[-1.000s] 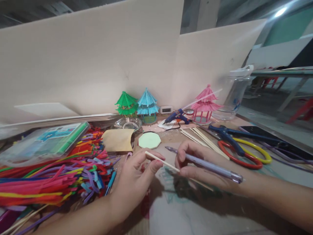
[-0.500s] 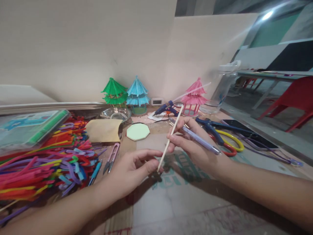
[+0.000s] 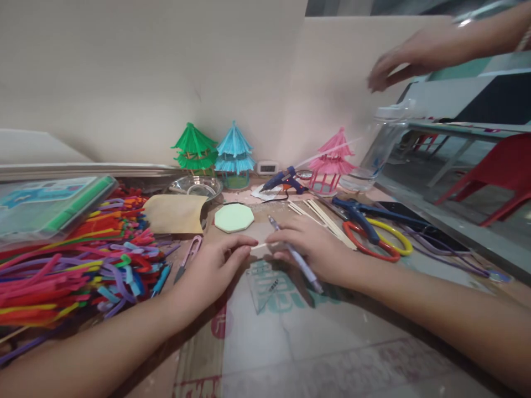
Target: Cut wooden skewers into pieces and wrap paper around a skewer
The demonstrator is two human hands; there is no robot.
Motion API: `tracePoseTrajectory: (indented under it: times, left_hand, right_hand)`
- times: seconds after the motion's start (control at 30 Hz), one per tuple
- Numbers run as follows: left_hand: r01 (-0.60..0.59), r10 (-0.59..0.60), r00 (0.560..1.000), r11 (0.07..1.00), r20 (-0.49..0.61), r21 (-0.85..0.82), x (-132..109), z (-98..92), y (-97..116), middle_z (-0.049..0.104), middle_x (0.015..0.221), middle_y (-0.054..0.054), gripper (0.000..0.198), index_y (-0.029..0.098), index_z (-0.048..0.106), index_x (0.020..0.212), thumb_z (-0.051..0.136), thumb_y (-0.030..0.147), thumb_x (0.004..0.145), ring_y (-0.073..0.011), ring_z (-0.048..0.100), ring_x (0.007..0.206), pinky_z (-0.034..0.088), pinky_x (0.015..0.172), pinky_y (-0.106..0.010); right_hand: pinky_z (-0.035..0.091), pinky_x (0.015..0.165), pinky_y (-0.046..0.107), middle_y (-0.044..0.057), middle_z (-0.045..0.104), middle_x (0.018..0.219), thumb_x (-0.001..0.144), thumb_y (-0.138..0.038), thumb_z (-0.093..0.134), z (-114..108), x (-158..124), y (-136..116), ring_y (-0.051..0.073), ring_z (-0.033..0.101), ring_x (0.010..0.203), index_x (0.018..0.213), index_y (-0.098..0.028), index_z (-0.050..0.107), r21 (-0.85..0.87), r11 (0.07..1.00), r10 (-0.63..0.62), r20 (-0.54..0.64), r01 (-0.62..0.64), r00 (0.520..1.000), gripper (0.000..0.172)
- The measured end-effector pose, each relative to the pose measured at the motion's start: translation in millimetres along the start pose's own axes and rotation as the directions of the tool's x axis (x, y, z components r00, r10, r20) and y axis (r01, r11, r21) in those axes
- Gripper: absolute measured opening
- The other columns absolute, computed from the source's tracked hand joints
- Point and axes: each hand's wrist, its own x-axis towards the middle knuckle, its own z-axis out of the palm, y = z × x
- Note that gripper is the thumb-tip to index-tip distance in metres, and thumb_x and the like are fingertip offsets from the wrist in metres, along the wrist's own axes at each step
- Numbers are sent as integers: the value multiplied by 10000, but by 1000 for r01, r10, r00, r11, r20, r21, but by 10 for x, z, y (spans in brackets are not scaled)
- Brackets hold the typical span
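A thin wooden stick (image 3: 260, 246) runs level between my two hands, low over the work surface. My left hand (image 3: 218, 265) is closed, pinching the stick's left end. At its other end are the fingers of my right hand (image 3: 313, 249), closed and also keeping a lavender pen (image 3: 301, 262) slanted across them. Just below the stick lies a clear triangular ruler (image 3: 261, 287). Beyond my fingers rests a pale green octagonal piece (image 3: 234, 219). More wooden sticks (image 3: 326, 218) lie behind my right hand.
Pipe cleaners (image 3: 83, 265) and a plastic case (image 3: 53, 207) fill the left; snips (image 3: 191, 254) lie nearby. Behind stand green (image 3: 194, 146), blue (image 3: 234, 149) and pink (image 3: 332, 157) model pavilions and a glue gun (image 3: 284, 179). Scissors (image 3: 381, 243) lie right. Another person's hand (image 3: 415, 58) hovers above a bottle (image 3: 375, 146).
The stick has gone from steeply tilted to level, lower down. My right hand has come down and left, the pen turning with it. Another person's hand has appeared at upper right.
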Motion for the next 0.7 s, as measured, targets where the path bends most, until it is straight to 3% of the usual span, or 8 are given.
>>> tracePoseTrajectory:
  times: [0.07,0.13,0.23,0.3,0.37,0.47,0.57,0.7]
  left_hand:
    - [-46,45,999,999,23,29,-28,-6,42,729,961,-41,231,206,677,1011,486,268,897,-201,671,873,529,771,-308]
    - [-169,167,986,978,25,126,-85,-20,103,698,977,-60,210,190,667,987,488,249,896,-201,652,879,522,777,-316]
    - [-420,384,907,858,175,294,-208,-6,193,667,942,-71,212,187,672,940,471,249,912,-215,625,865,515,768,-349]
    - [-524,442,847,785,294,331,-282,42,215,673,930,-73,228,188,676,950,455,242,927,-226,621,876,516,778,-368]
    - [-562,464,823,748,327,353,-324,103,199,677,978,-82,232,182,669,986,445,187,927,-222,621,905,520,808,-364]
    - [-559,451,827,721,335,410,-339,154,166,654,1084,-100,283,154,635,1083,441,74,893,-206,611,963,527,849,-337]
    - [-531,376,845,669,380,520,-351,136,206,639,1123,-130,301,115,615,1115,474,45,858,-245,610,988,548,826,-385]
    - [-465,163,869,591,467,659,-421,100,316,653,1147,-144,397,137,617,1157,496,10,801,-220,665,689,575,602,-386]
  right_hand:
    - [407,688,319,84,624,862,932,-260,495,82,-28,-42,206,557,804,989,-193,658,-17,999,35,66,-34,997,186]
    - [399,677,303,72,616,838,936,-238,485,113,-47,-53,194,550,783,946,-193,667,-17,996,90,91,-88,992,188]
    - [413,706,302,76,611,854,910,-239,535,101,-57,-27,194,549,805,917,-178,663,5,988,151,131,-153,980,141]
    - [418,726,307,80,610,868,899,-228,552,93,-59,-5,197,548,820,927,-175,661,15,985,166,154,-171,974,125]
    - [415,715,304,79,606,866,897,-212,547,103,-61,15,194,543,813,925,-178,663,13,987,159,159,-163,974,124]
    - [403,685,284,67,593,837,896,-185,540,142,-71,50,179,534,782,893,-183,674,9,989,142,147,-145,979,134]
    - [396,677,272,53,586,808,898,-178,540,175,-79,88,166,531,760,876,-183,681,23,990,136,133,-140,982,143]
    - [399,689,274,54,585,813,895,-184,549,174,-79,105,169,536,775,875,-179,683,34,988,144,150,-151,978,136]
